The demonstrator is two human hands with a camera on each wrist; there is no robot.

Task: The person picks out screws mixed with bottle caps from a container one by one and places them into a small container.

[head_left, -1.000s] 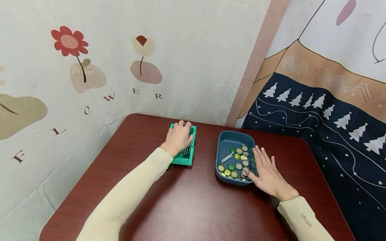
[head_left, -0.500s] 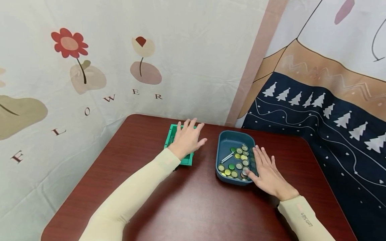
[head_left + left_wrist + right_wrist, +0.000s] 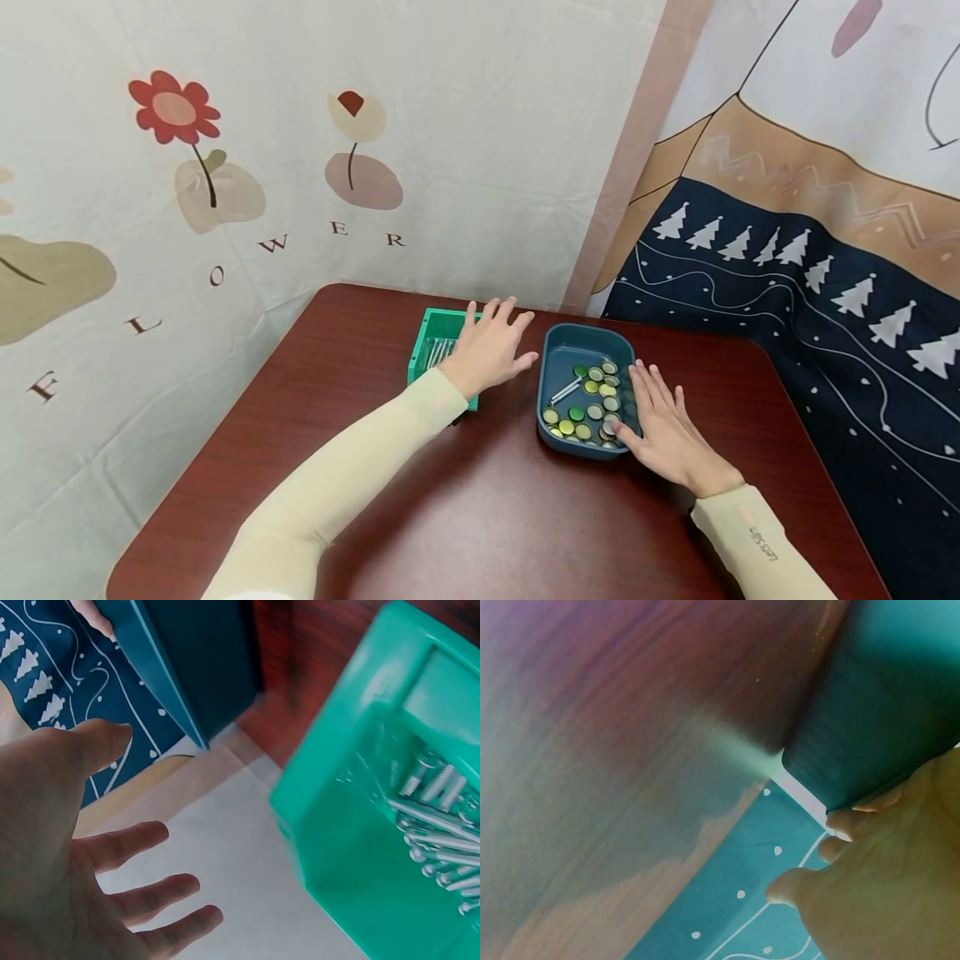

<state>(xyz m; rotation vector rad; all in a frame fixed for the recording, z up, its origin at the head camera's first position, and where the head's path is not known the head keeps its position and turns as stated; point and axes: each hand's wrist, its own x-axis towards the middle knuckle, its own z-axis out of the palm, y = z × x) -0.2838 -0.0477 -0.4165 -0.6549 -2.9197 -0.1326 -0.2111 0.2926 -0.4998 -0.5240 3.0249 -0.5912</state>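
Note:
My left hand (image 3: 487,354), fingers spread and nothing held, hovers over the right side of a green bin (image 3: 450,320). Long silver bolts (image 3: 442,844) lie inside that bin, with shorter threaded ones beside them in the left wrist view. To the right stands a blue tray (image 3: 570,354) holding several bottle caps (image 3: 575,414), green, yellow and pale, and one silver bolt (image 3: 566,392). With straight fingers, my right hand (image 3: 675,442) rests against the tray's right side, its thumb reaching over the rim. The right wrist view shows its fingertips at the tray's outer wall (image 3: 877,712).
Both containers stand towards the back of a dark red wooden table (image 3: 487,517). Close behind it hangs a pale flower-printed cloth (image 3: 480,167). A dark blue cloth with white trees (image 3: 720,292) hangs at the right edge.
My left hand has come up out of the green bin and moved right, its fingers spreading, so the bolts show again. The right hand and tray stay put.

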